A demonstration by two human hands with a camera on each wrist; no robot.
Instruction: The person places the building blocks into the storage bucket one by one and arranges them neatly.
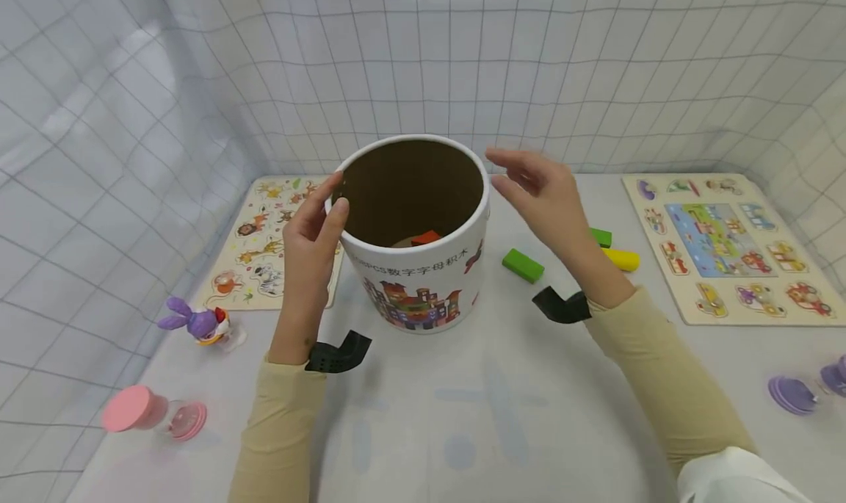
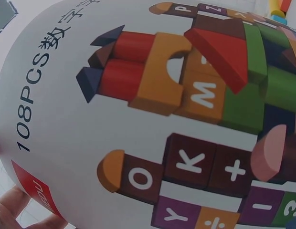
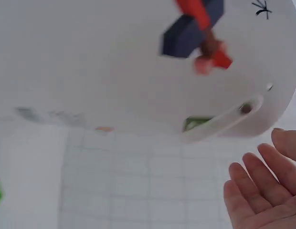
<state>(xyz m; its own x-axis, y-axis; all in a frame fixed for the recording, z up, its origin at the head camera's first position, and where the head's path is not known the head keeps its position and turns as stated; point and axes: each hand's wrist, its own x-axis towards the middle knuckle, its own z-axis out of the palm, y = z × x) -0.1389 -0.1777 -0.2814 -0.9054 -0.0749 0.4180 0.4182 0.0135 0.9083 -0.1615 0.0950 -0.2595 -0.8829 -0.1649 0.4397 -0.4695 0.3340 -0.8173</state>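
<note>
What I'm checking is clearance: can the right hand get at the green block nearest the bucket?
Probably yes: the right hand looks empty, and the green block lies uncovered on the table, with a gap between it and the bucket. The hand would need to reach lower.

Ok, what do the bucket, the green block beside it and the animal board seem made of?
The bucket is probably smooth plastic, given its rounded, satiny rim, though coated card is possible. The green block, matte, evenly coloured and crisp-edged, seems painted wood. The animal board looks like printed wood, judging by its pale tan, matte surface.
</note>
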